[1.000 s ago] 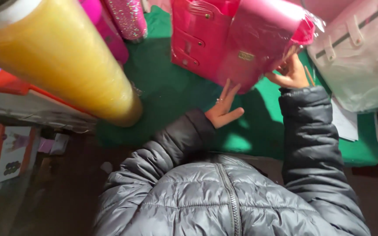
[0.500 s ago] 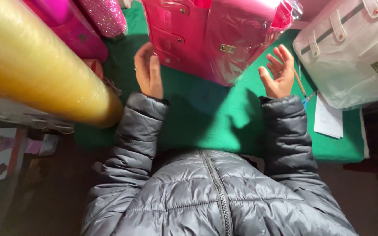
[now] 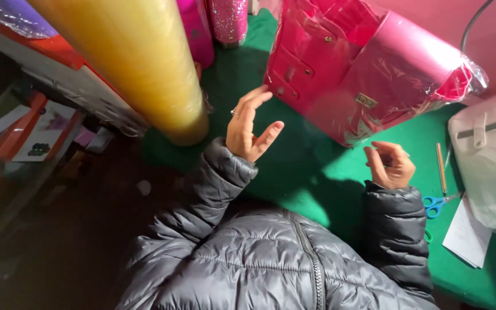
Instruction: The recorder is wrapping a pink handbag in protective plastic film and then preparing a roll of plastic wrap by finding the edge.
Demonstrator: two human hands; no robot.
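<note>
From my remote seat, far left is a cluttered shelf edge with orange and white cartons [image 3: 35, 135] in shadow. Next comes a big roll of yellowish clear film [image 3: 139, 63], slanting down from the top of the view, its lower end resting on the green table cover [image 3: 311, 166]. Behind the roll's right side stand a pink bottle-shaped item [image 3: 197, 31] and a glittery pink one [image 3: 229, 20]. My left hand [image 3: 249, 127] hovers just right of the roll's end, fingers spread and released, gripping nothing; its fingertips are close to the lower left corner of the pink handbag [image 3: 340, 74], though I cannot tell whether they touch it. The handbag, wrapped in clear plastic film, sits tilted on the green cover in the upper middle, between the two hands and beyond them. My right hand [image 3: 390, 165] is below the bag's lower right edge, apart from it, fingers loosely curled inward; I cannot tell whether they pinch anything small. Right of that hand lie a thin pencil-like stick [image 3: 440, 167] and blue-handled scissors [image 3: 436, 205], then a white sheet of paper [image 3: 467, 232], and at the far right a white handbag [image 3: 489, 166] in plastic.
</note>
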